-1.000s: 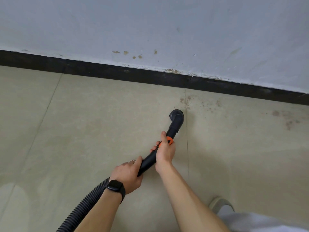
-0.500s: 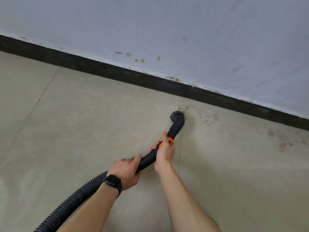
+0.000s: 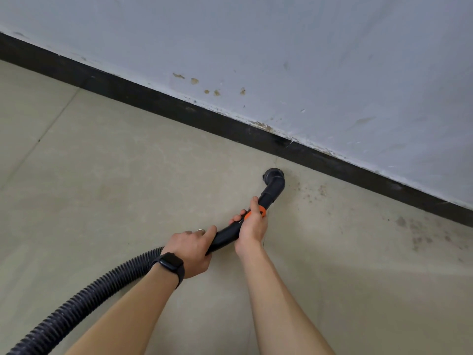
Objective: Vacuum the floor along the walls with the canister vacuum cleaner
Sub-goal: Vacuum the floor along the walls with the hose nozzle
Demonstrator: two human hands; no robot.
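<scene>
Nearest, at 7 o'clock, a ribbed black flexible vacuum hose [image 3: 84, 301] climbs from the bottom-left corner over the beige tiled floor [image 3: 115, 188] toward the middle. Two bare forearms reach up from the lower edge.

The left hand [image 3: 190, 252], with a black smartwatch [image 3: 170, 265] on its wrist and a thin ring [image 3: 201, 230] on one finger, is wrapped around the point where the hose meets a smooth, curved black plastic handle tube [image 3: 226, 235]. Just past it, toward 1 o'clock, the right hand [image 3: 252, 226] grips the same tube, thumb lying along the top, its fingers curled beside a bright orange collar [image 3: 261, 210].

Beyond the collar the tube ends in a black elbow-shaped nozzle [image 3: 273, 180], turned down to the floor near the wall's foot, just short of the skirting; whether its mouth touches the tile cannot be told.

The floor is large matt tiles with thin grout lines, one running past the right hand. From 2 to 3 o'clock of the nozzle, brownish dirt specks and smudges [image 3: 419, 239] are scattered over the tile.

Farther on, a black skirting strip [image 3: 153, 98] runs diagonally from 10 o'clock down to 3 o'clock. Above it rises a pale grey-white painted wall [image 3: 332, 47], chipped along its lower edge, carrying a few small tan spots [image 3: 206, 85] at about 12 o'clock.
</scene>
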